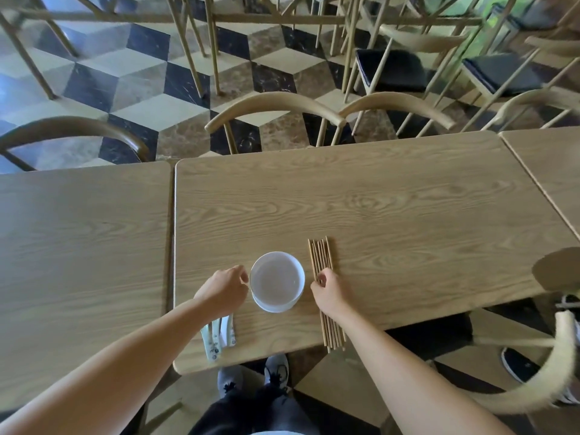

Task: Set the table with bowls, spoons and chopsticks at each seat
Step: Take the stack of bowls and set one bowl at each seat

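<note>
The white bowl (277, 282) is seen between both hands; the left hand (224, 288) is curled just beside its rim, contact unclear; the chopsticks (320, 255) are pinched by the right hand's (328, 288) curled fingers; spoons (216, 340) are seen beneath the left wrist.

A light wooden table (376, 199) fills mid-frame. On it, lower centre — a white bowl (277, 282), chopsticks (320, 255) just right, spoons (216, 340) lower left.

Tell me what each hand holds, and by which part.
Right hand pinches the chopsticks near mid-length. Left hand curls beside the bowl, at its left rim; any hold cannot be told.
</note>
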